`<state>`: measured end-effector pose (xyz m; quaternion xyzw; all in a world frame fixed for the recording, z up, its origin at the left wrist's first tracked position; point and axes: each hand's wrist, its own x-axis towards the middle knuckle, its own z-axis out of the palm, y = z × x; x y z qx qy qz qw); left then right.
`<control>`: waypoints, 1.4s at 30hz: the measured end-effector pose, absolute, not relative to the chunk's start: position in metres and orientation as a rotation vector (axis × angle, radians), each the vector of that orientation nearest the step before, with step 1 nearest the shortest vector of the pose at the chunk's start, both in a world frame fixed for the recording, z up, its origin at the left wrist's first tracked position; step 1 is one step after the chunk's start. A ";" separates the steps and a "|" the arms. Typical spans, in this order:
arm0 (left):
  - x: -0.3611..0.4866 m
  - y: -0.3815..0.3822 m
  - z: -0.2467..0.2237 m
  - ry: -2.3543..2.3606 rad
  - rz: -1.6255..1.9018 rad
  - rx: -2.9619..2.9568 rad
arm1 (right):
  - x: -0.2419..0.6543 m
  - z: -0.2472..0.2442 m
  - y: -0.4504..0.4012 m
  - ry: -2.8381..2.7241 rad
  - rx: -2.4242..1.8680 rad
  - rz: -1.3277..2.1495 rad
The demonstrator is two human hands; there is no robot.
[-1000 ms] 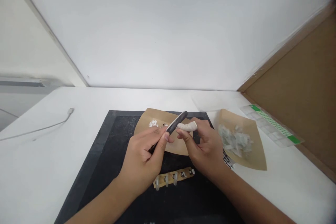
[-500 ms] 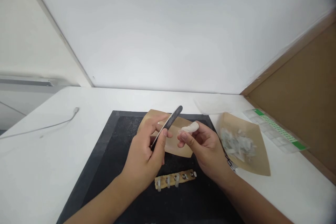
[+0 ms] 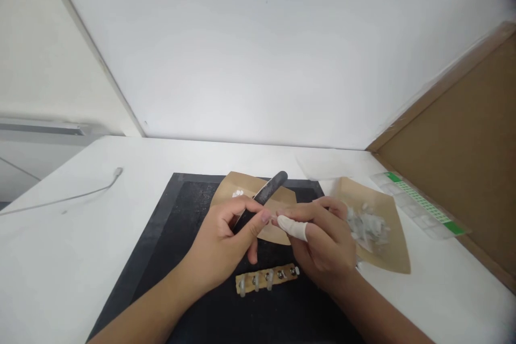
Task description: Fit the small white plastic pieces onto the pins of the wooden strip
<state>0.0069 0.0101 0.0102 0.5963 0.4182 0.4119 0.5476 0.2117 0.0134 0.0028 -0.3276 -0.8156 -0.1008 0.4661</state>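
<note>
Two hands, one left [image 3: 228,236], one right [image 3: 328,242]; one dark file [image 3: 272,188]; one white finger cover [image 3: 293,228]; one black mat [image 3: 161,258]; one tan strip [image 3: 262,284] with five metal studs [image 3: 293,271]. From the strip: two brown sheets [image 3: 393,236], at twelve and two o'clock; one cable [image 3: 97,190], ten o'clock; one clear case [image 3: 421,209], two o'clock.

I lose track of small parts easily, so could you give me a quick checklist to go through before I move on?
1. Dark file secure in the left hand: ok, it is held.
2. White finger cover on the right hand: ok, it is on a finger.
3. Tiny piece properly pinched between the fingertips: cannot tell, too small and partly hidden.
4. Studded strip lying wholly on the black mat: ok.
5. Cable end off the mat: ok.
</note>
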 end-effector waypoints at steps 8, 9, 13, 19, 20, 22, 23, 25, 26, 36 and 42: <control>0.008 0.010 0.011 0.997 0.899 1.305 | 0.220 0.002 0.013 -2.077 -0.766 -0.278; 0.008 0.010 0.011 0.989 0.887 1.288 | 0.220 0.002 0.013 -2.063 -0.769 -0.227; 0.008 0.008 0.008 0.963 0.875 1.268 | 0.217 0.005 0.018 -2.017 -0.756 -0.102; 0.009 0.007 0.006 0.951 0.878 1.359 | 0.221 0.002 0.020 -2.065 -0.707 -0.161; 0.009 0.007 0.006 0.963 0.898 1.410 | 0.221 0.002 0.020 -2.067 -0.715 -0.171; 0.008 0.008 0.004 1.013 0.981 1.566 | 0.220 0.003 0.019 -2.047 -0.746 -0.161; 0.008 0.008 0.004 1.043 1.039 1.670 | 0.219 0.004 0.019 -2.029 -0.769 -0.143; 0.006 0.008 0.002 1.114 1.143 1.869 | 0.217 0.005 0.017 -2.002 -0.842 -0.087; 0.005 0.008 0.002 1.149 1.157 1.946 | 0.215 0.005 0.016 -1.994 -0.881 -0.062; 0.016 0.001 -0.002 1.048 1.144 2.094 | 0.200 -0.001 0.017 -1.982 -1.030 -0.295; 0.016 -0.001 0.000 1.091 1.238 2.100 | 0.192 0.002 0.015 -2.054 -1.024 -0.304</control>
